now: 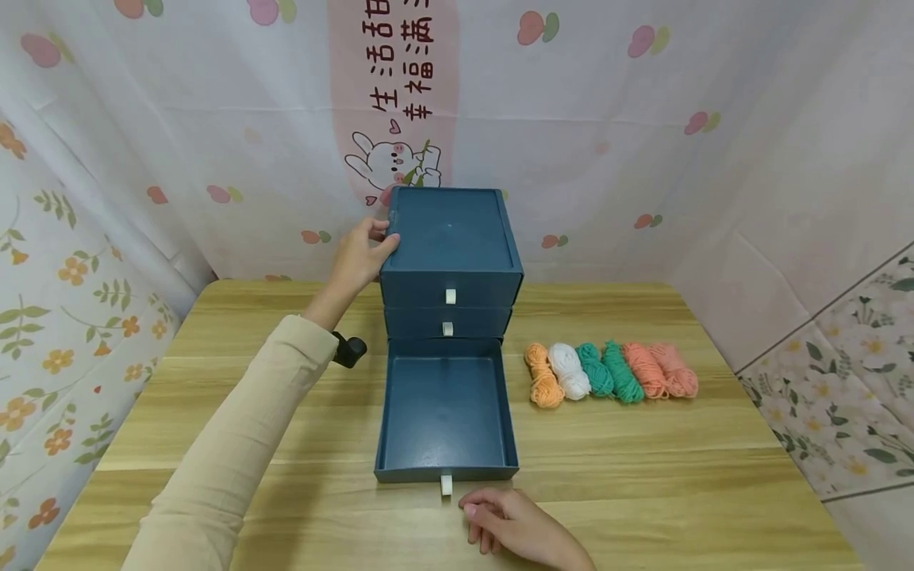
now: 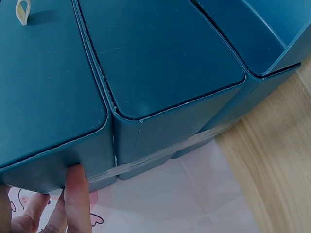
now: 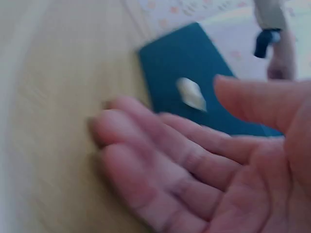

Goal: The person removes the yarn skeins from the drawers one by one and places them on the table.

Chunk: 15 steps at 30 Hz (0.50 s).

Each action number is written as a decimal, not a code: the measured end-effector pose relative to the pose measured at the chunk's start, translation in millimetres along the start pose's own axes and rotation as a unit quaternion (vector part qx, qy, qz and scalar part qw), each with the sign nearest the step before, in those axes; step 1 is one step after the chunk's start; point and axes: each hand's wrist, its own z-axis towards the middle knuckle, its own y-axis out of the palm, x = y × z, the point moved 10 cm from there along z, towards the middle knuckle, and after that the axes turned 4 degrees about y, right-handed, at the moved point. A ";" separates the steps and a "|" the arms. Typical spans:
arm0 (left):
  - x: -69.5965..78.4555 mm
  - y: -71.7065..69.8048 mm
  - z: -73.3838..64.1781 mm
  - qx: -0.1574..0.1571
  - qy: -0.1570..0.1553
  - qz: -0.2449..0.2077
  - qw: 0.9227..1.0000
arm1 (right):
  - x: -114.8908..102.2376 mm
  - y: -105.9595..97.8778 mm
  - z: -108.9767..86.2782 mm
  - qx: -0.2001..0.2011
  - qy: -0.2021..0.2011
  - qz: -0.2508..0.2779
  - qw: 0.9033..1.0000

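Observation:
A dark blue drawer unit of three stacked drawers stands on the wooden table. Its bottom drawer is pulled out with nothing inside; the upper two are closed. My left hand rests against the unit's upper left side, and its fingers touch the side wall in the left wrist view. Just in front of the bottom drawer is my right hand, holding nothing. It lies right of the white pull tab, apart from it. The right wrist view shows this hand blurred, with loosely bent fingers.
Several small yarn skeins in orange, white, green and pink lie in a row right of the drawer unit. A black wrist-camera part shows by the left sleeve. Patterned cloth hangs behind the table.

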 end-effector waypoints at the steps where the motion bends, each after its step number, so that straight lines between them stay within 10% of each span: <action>1: 0.4 -0.6 0.0 0.001 0.001 0.001 1.000 | 1.2 2.9 2.9 0.002 0.000 0.015 1.000; 15: 0.0 -1.0 0.4 0.000 0.001 0.001 1.000 | 4.5 14.8 21.6 -0.009 0.010 0.108 0.994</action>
